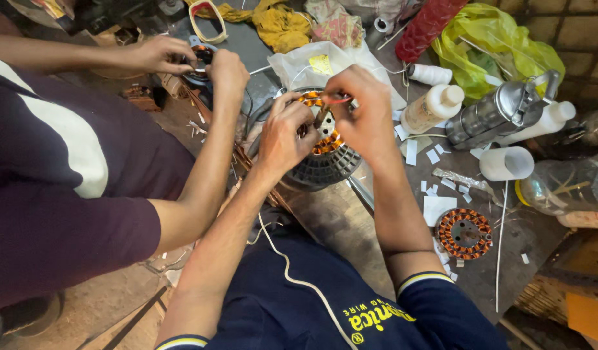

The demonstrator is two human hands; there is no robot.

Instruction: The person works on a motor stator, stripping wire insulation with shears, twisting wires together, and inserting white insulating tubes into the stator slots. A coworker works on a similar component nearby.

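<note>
A round grey motor stator (325, 162) with orange copper windings sits on the workbench in front of me. My left hand (284, 133) grips its left rim, fingers curled over the windings. My right hand (362, 110) hovers over the stator's top and pinches a thin red tool or wire end against the coils. What exactly lies between those fingertips is hidden. A white cord (292, 272) trails down over my dark blue shirt.
A co-worker in a maroon sleeve (66, 194) stands at left, both hands (195, 61) on another small winding. A second copper-wound stator (464, 233) lies at right among paper scraps. White bottles (432, 107), a metal canister (500, 113), a yellow-green bag (493, 35) and rags crowd the back.
</note>
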